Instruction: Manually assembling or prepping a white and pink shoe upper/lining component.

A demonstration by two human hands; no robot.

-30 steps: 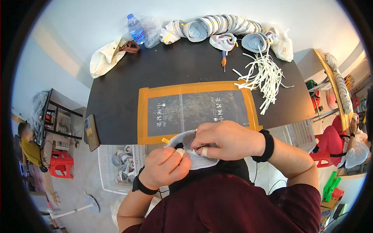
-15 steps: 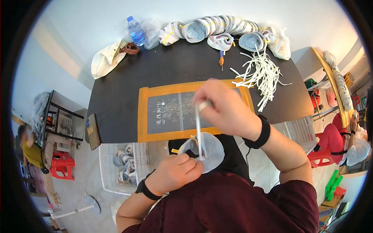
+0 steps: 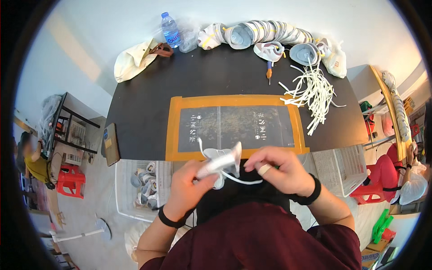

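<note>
My left hand (image 3: 186, 182) is closed around a white and grey shoe upper (image 3: 220, 163), tilted on its side just off the table's near edge. A white shoelace (image 3: 240, 181) runs from the upper toward my right hand, and another end of lace curls up on its far side. My right hand (image 3: 281, 170) hovers right of the upper, its fingers curved and apart, with a pale bandage on one of them. The lace's tip appears just below these fingers, not gripped. Motion blurs the upper slightly.
On the dark table (image 3: 144, 99) lies a taped mat (image 3: 236, 128). A bundle of white laces (image 3: 312, 96), an awl (image 3: 269, 72), a row of nested shoe uppers (image 3: 274, 32), a bottle (image 3: 170, 30), a cloth bag (image 3: 135, 60) and a phone (image 3: 110, 143) surround it. Crates (image 3: 121, 198) stand below.
My right hand has come down and right, away from the lace it was pulling upward. My left hand has raised and turned the upper onto its side. The head view has shifted slightly.
</note>
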